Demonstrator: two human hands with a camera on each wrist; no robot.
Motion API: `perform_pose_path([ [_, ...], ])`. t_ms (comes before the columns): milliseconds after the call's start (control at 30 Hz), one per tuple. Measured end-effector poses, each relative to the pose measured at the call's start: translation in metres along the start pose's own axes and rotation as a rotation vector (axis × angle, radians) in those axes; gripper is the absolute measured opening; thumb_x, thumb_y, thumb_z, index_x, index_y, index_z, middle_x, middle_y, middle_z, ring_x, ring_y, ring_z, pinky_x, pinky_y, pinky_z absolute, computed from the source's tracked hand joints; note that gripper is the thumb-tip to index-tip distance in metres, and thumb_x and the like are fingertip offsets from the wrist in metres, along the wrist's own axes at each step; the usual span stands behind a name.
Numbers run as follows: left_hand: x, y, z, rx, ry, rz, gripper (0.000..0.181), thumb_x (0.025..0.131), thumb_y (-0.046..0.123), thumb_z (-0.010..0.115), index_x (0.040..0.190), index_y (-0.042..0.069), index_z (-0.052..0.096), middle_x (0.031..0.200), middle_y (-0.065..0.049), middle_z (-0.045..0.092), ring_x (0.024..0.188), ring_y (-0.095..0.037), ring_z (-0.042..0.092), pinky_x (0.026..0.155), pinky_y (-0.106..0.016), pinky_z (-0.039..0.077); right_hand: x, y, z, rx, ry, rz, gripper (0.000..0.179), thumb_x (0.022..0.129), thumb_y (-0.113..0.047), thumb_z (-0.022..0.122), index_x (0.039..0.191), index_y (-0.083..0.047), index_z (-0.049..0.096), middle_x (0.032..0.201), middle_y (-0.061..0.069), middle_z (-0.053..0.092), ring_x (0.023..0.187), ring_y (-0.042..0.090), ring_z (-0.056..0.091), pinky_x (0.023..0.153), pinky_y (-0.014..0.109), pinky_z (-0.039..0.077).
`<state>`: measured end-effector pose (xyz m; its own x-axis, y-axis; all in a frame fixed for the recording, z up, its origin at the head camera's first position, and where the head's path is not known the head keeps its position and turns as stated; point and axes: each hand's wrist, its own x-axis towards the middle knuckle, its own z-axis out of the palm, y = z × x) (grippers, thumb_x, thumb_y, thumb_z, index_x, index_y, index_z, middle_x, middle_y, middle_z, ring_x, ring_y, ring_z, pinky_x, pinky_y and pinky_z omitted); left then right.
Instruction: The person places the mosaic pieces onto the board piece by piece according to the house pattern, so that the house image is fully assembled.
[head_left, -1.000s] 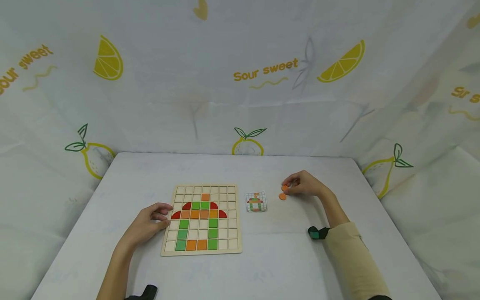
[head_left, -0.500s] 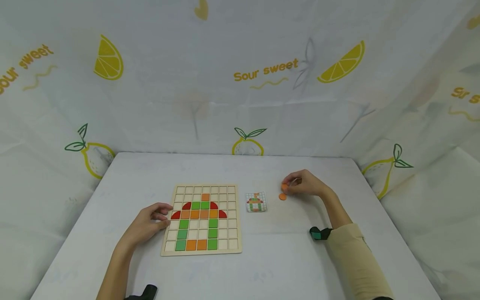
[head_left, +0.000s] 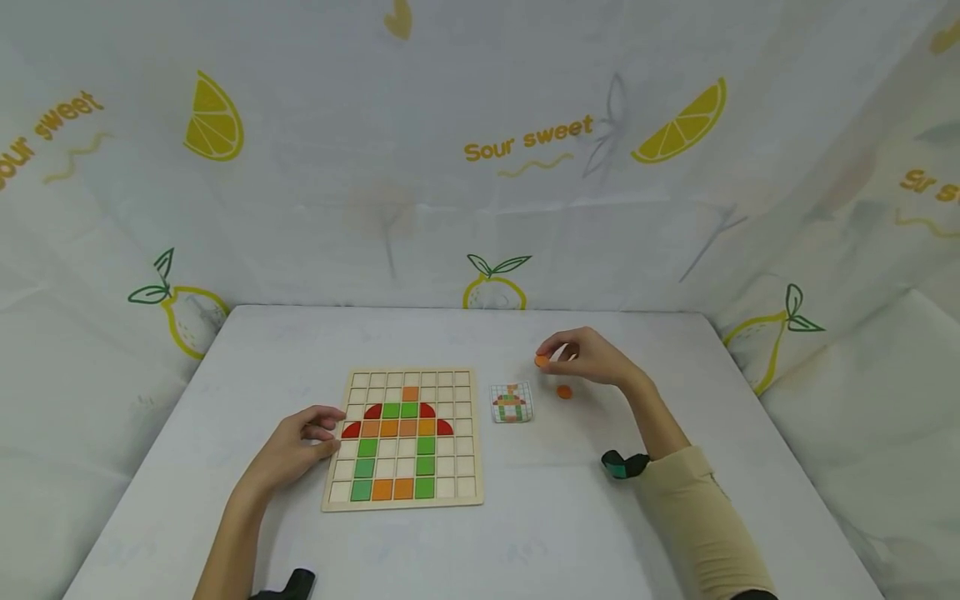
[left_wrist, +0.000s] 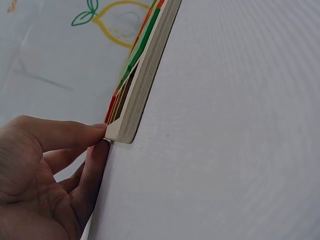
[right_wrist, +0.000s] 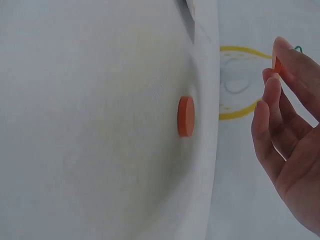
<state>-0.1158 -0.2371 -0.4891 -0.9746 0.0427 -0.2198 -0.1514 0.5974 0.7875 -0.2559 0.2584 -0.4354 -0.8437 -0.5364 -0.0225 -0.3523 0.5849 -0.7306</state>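
Between thumb and fingertips my right hand (head_left: 591, 358) pinches an orange round disc (head_left: 541, 361), raised above the table in the right wrist view. A second orange disc (right_wrist: 186, 116) lies flat on the table below that hand. On the left is a wooden grid board (head_left: 467, 467) with green and orange square tiles and red rounded pieces set in its cells. My left hand (head_left: 296, 448) rests against the board's left edge. Its fingertips (left_wrist: 102, 132) touch the rim in the left wrist view, with the fingers loosely bent. Right of the board lies a small printed pattern card (head_left: 512, 403).
The white-covered table (head_left: 525, 533) ends at the back against a white curtain (head_left: 360, 242) printed with lemons and words. Dark straps sit at both wrists, and a beige sleeve (head_left: 701, 525) covers the right forearm.
My right hand has lifted one orange disc away from the other and moved left and back with it, toward the card. The left hand and the board stay where they were.
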Motion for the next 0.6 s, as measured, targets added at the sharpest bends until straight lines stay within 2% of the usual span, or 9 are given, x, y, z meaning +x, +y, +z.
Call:
perform_pose_path([
  [300, 0.000, 0.001, 0.000, 0.001, 0.002, -0.007, 0.045, 0.094, 0.007, 0.076, 0.138, 0.003, 0.066, 0.123, -0.013, 0.066, 0.103, -0.019, 0.064, 0.085, -0.023, 0.050, 0.019, -0.030, 0.020, 0.004, -0.027, -0.051, 0.023, 0.093, -0.019, 0.086, 0.115, -0.013, 0.080, 0.111, 0.009, 0.077, 0.083, 0.018, 0.070, 0.074, 0.026, 0.056],
  [433, -0.001, 0.001, -0.001, -0.005, 0.002, -0.007, 0.045, 0.094, 0.006, 0.075, 0.138, 0.003, 0.066, 0.122, -0.013, 0.066, 0.103, -0.019, 0.064, 0.085, -0.022, 0.050, 0.031, -0.041, 0.031, -0.003, -0.034, -0.101, 0.026, 0.094, -0.020, 0.086, 0.117, -0.011, 0.080, 0.114, 0.009, 0.077, 0.086, 0.018, 0.070, 0.081, 0.029, 0.060],
  [600, -0.001, 0.001, 0.000, -0.004, 0.003, -0.002, 0.044, 0.094, 0.007, 0.076, 0.138, 0.003, 0.066, 0.122, -0.013, 0.066, 0.102, -0.018, 0.064, 0.084, -0.022, 0.050, 0.048, -0.053, 0.048, 0.011, -0.054, -0.160, 0.026, 0.095, -0.020, 0.085, 0.119, -0.010, 0.079, 0.120, 0.008, 0.079, 0.091, 0.019, 0.072, 0.091, 0.039, 0.062],
])
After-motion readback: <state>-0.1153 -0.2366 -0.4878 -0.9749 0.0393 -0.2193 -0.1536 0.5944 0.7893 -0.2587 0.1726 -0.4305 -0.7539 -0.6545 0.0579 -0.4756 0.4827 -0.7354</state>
